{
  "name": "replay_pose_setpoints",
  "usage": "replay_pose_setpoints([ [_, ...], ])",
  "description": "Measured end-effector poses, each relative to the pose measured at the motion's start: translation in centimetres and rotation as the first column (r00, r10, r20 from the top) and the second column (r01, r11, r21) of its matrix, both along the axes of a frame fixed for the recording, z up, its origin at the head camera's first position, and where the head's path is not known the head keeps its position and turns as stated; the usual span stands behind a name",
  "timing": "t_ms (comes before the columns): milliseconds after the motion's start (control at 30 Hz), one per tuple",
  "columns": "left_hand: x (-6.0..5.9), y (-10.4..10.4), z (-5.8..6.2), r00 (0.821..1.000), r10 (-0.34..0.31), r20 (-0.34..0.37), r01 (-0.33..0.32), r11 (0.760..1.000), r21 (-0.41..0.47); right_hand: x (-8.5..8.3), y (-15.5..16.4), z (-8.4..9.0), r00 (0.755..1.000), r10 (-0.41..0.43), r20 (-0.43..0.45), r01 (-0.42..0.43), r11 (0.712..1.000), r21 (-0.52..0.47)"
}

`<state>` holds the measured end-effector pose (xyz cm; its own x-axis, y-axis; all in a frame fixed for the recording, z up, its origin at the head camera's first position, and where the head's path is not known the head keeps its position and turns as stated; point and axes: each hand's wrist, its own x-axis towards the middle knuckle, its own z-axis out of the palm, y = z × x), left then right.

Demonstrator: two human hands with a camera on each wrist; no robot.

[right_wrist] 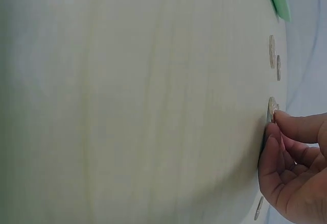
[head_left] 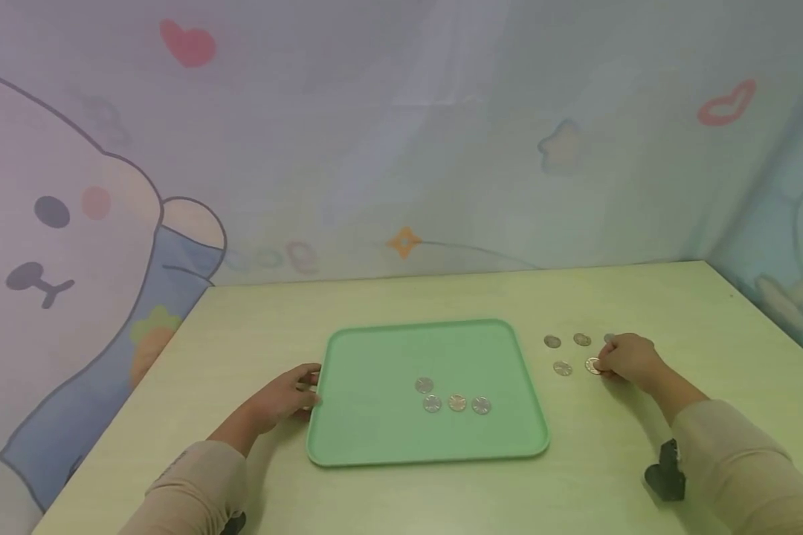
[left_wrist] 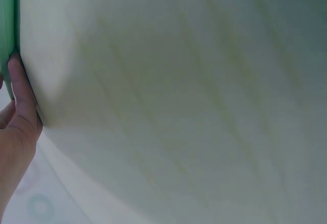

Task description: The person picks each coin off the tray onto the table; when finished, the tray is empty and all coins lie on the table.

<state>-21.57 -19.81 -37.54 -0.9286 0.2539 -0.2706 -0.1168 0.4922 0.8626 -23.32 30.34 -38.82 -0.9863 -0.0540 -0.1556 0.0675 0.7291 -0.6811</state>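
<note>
A small, round, silver-coloured metal coin (head_left: 591,365) sat in the right part of the head frame, low at the table (head_left: 274,312), its right edge pinched by the fingers of my right hand (head_left: 632,360). I could not tell whether it had left the surface. I judged it light and stiff, hard to damage but slippery; so thin a disc, lying flat, gives little to grip, so the rim seemed the place to hold it, thumb opposite fingertip, perhaps with one side tipped up first.

My left hand (head_left: 282,397) rested at the left edge of a pale green, rectangular tray with rounded corners (head_left: 368,371), its fingers loosely extended against the rim. Four similar silver-coloured coins (head_left: 457,402) lay on the tray, and four more (head_left: 563,368) showed on the table near my right hand.

The head view gave me the coins' faces and the whole tray. The right wrist view showed only a tray corner at upper right, but it turned the coins nearly edge-on, revealing their thinness and my thumb against the pinched one. It also showed a coin (right_wrist: 259,208) at lower right, below my hand, which I could not match surely from above. The left wrist view showed no coins, only fingers beside the tray's side, at the left edge.
</note>
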Motion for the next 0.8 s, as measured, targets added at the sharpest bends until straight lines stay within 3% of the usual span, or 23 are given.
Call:
replay_pose_setpoints([
  [400,0.0,-0.2,-0.3,1.0,0.006,0.003,-0.006,1.0,0.019,0.2,-0.6,0.7,1.0,0.005,0.009,-0.006,0.996,0.088],
  [800,-0.2,-0.2,-0.2,1.0,-0.013,-0.008,0.013,1.0,0.0,1.0,-0.3,1.3,1.0,-0.017,0.01,0.018,0.992,-0.127],
])
